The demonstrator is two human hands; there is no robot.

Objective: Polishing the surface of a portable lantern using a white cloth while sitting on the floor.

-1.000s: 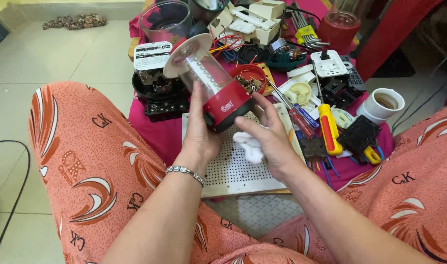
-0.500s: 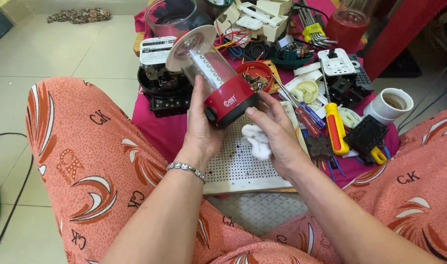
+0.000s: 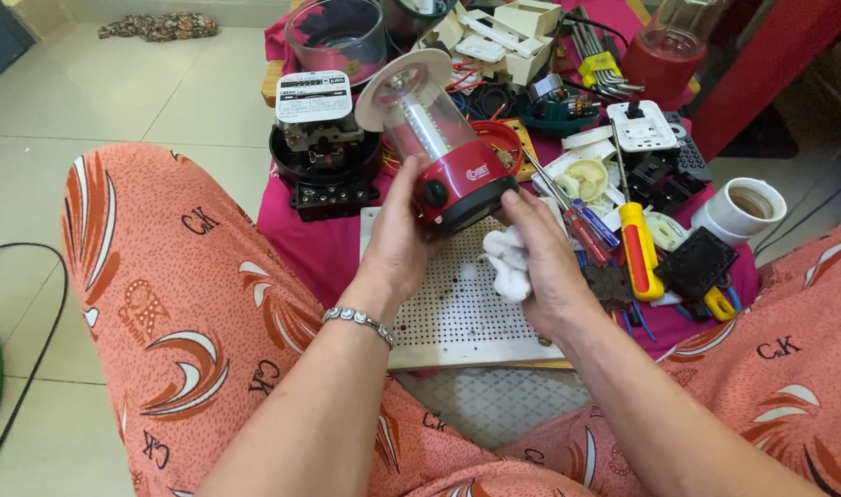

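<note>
Two hands are seen: the left hand (image 3: 404, 241) and the right hand (image 3: 542, 250). One red lantern (image 3: 437, 143), one white cloth wad (image 3: 507, 262), one perforated white board (image 3: 457, 313), two screwdrivers (image 3: 577, 213) and one white cup (image 3: 741, 208) are counted.

Head-worn camera looking steeply down and forward at a cluttered work area.

The single view sits close above the white perforated board (image 3: 457, 308), which lies at centre. The wearer's orange-patterned knees frame the board left and right, forearms rise from the bottom edge, and tiled floor (image 3: 116, 101) stretches beyond it to the upper left.
</note>
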